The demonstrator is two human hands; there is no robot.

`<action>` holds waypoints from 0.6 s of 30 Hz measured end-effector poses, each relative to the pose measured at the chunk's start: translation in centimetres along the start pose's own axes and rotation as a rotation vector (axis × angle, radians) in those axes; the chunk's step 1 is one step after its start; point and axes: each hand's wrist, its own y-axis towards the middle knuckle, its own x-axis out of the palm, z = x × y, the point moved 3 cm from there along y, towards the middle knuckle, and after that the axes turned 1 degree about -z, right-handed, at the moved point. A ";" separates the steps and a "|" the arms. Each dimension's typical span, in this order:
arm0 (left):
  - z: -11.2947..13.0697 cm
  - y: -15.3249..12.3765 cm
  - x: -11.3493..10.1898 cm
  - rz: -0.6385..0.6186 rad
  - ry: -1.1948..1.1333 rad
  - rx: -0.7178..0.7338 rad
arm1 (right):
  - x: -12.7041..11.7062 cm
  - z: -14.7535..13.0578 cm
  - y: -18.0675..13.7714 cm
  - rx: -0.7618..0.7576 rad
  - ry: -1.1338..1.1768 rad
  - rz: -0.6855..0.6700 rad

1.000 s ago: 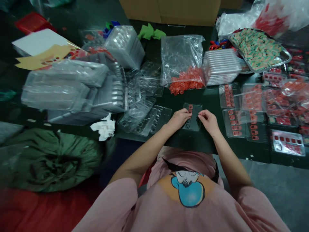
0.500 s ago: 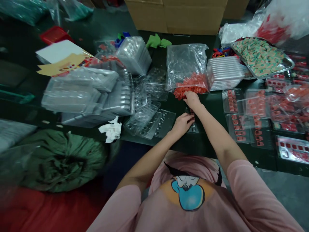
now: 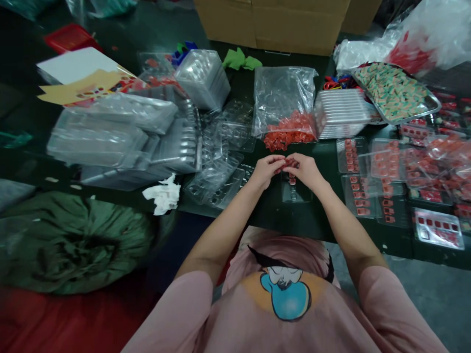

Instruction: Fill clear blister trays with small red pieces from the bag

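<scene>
My left hand [image 3: 268,170] and my right hand [image 3: 303,169] meet fingertip to fingertip above the dark table. Pinched between them is a small red plastic piece [image 3: 285,164], mostly covered by the fingers. Just below the hands lies a clear blister tray [image 3: 300,195], with at least one red piece in its upper pockets and bare pockets lower down. Behind the hands, a heap of red plastic pieces [image 3: 294,130] spills from the mouth of a clear plastic bag [image 3: 283,88].
Clear trays lie stacked [image 3: 128,142] at left, near a crumpled white tissue [image 3: 163,195]. Another tray stack [image 3: 342,113] stands right of the bag, beside a metal tray [image 3: 433,109] of small green-and-pink pieces. Filled blister trays [image 3: 358,196] spread at right. A cardboard box [image 3: 272,24] stands behind.
My right hand has come back from the red heap toward me. My left hand has lifted off the blister tray and moved up to meet it at the red piece.
</scene>
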 end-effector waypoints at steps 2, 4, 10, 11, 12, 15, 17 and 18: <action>0.0 -0.5 0.2 -0.064 0.016 0.008 | -0.2 0.4 -1.0 0.076 0.157 -0.014; 0.0 -1.0 0.5 -0.158 0.038 0.041 | -0.2 0.7 -2.2 0.148 0.305 -0.048; -0.4 -2.7 1.5 -0.326 0.043 0.118 | 0.2 0.5 -5.6 0.272 0.509 -0.076; -0.6 -2.9 1.7 -0.326 0.036 0.124 | 0.3 0.5 -6.1 0.308 0.535 -0.066; -0.8 -3.2 1.8 -0.325 0.022 0.124 | 0.5 0.5 -6.5 0.351 0.562 -0.058; -1.6 -3.7 1.8 -0.323 -0.019 0.099 | 1.1 0.7 -7.5 0.484 0.625 -0.018; -2.1 -3.8 1.7 -0.320 0.000 0.108 | 1.3 0.9 -7.9 0.540 0.648 0.013; -2.2 -3.8 1.7 -0.318 0.028 0.127 | 1.4 1.0 -8.0 0.550 0.648 0.027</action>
